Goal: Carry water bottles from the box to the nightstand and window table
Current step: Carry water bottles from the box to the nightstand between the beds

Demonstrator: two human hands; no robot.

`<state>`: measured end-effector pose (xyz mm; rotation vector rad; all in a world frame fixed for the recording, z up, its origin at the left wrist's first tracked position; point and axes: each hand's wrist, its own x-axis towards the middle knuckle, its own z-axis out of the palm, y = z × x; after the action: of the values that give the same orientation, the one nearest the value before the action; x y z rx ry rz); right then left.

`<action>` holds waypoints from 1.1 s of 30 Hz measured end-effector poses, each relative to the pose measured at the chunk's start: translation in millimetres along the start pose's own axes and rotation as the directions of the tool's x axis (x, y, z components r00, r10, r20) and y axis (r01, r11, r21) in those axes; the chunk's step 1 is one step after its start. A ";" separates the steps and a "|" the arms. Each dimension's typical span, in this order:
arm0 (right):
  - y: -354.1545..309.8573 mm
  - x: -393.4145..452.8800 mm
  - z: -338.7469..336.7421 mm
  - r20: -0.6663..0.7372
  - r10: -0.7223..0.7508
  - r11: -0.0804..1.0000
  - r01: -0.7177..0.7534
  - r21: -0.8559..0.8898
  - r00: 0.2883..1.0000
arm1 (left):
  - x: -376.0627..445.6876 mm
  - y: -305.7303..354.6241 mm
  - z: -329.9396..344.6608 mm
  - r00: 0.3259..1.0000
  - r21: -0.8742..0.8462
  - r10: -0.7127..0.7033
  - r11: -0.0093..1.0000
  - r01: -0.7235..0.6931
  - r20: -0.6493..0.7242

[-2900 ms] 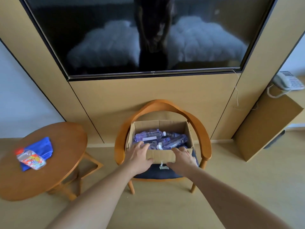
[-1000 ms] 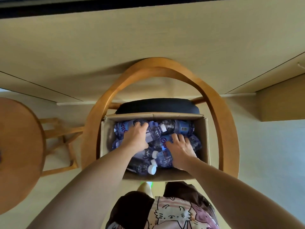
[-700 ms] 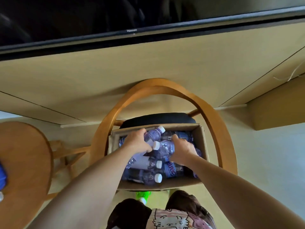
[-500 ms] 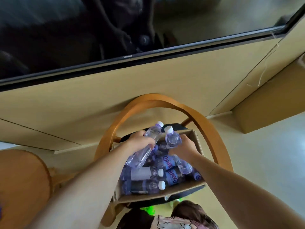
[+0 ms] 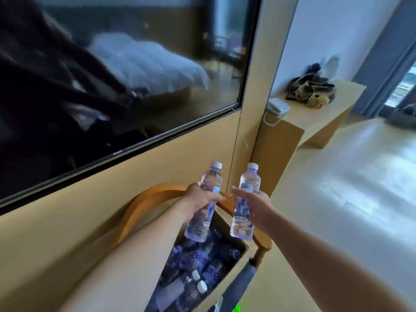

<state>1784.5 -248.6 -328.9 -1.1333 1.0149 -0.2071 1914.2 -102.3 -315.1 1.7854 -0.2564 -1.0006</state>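
Head view: one water bottle [image 5: 206, 202] is held upright in the left hand [image 5: 199, 202], whose grip is closed around its middle. A second bottle [image 5: 245, 203] is held in the right hand [image 5: 256, 207], with the grip wrapped around its label, just right of the first; the two are close but apart. Below both grips the cardboard box [image 5: 234, 269] is seen on a wooden chair [image 5: 144, 203], filled with lying bottles. Beyond the right grip a counter [image 5: 319, 122] carries a telephone [image 5: 278, 106] and a dark bag [image 5: 313, 90]
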 end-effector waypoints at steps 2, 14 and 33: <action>-6.3 -18.2 -27.5 -0.081 -0.042 0.999 0.045 0.032 0.996 | -6.3 14.6 25.7 0.998 0.074 0.060 0.995 -0.060 0.005; -12.2 -159.6 -231.8 -0.496 -0.230 0.922 0.351 0.165 0.837 | -75.0 90.0 245.2 0.901 0.233 0.221 0.918 -0.322 0.373; 165.1 -479.7 -609.6 -0.929 -0.021 0.893 0.424 0.149 0.370 | -371.6 17.5 702.4 0.416 0.165 0.124 0.788 -0.593 0.901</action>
<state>998.7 -280.0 -226.3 -0.7362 1.6942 -1.3545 1173.4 -366.0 -199.5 1.3236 -1.6192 -1.5085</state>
